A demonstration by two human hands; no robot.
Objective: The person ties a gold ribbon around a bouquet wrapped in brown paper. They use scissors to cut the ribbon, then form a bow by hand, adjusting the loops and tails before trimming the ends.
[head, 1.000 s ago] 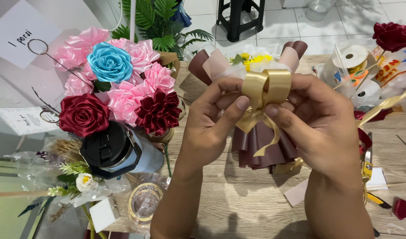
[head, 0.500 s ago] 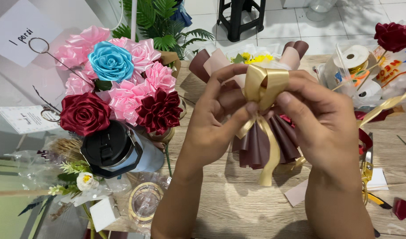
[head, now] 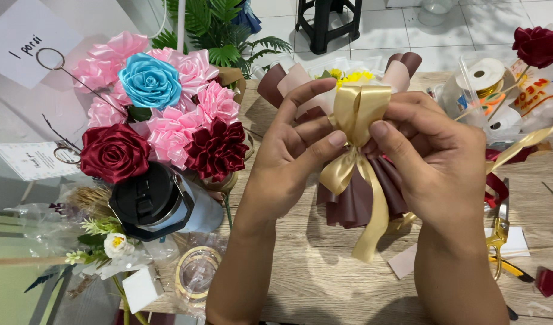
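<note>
A gold ribbon bow [head: 356,114] sits on the front of a small bouquet [head: 355,192] wrapped in brown and pale pink paper. The bouquet is held up just above the wooden counter [head: 300,277]. The left hand [head: 291,156] is closed on the bow, with its thumb pressing on the knot. The right hand [head: 433,162] is closed on the bow too, pinching it from the other side. The bow's long tails hang down over the brown paper. To the left stands a bunch of ribbon roses [head: 159,114] in pink, blue and dark red. A dark bottle [head: 159,201] lies below them. Gold scissors [head: 499,232] lie to the right.
</note>
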